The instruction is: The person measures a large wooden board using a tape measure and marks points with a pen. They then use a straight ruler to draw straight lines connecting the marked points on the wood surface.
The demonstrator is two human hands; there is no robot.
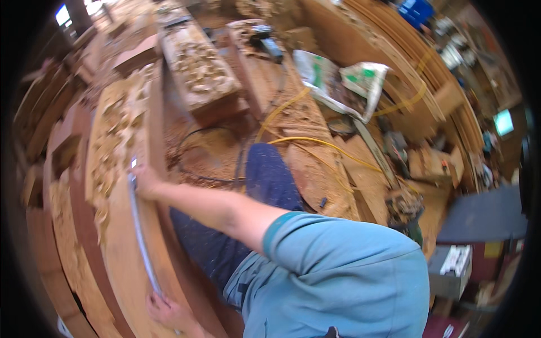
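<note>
A long, thin grey strip (142, 236) lies along a partly carved wooden board (121, 253); blur hides whether it is a measuring tape or a rigid rule. At its far end, my right hand (147, 181) is closed on it, beside a small white, bright patch. Lower down, my left hand (166, 311) pinches the strip near the board's edge. Carved leafy relief covers the board's far part, while the stretch under the strip is smooth.
More carved boards (67, 225) lean at the left. A carved block (205, 70) stands ahead. A corded power tool (267, 44), white sacks (360, 79) and a yellow hose (315, 141) lie among wood shavings. A grey box (451, 270) sits at the right.
</note>
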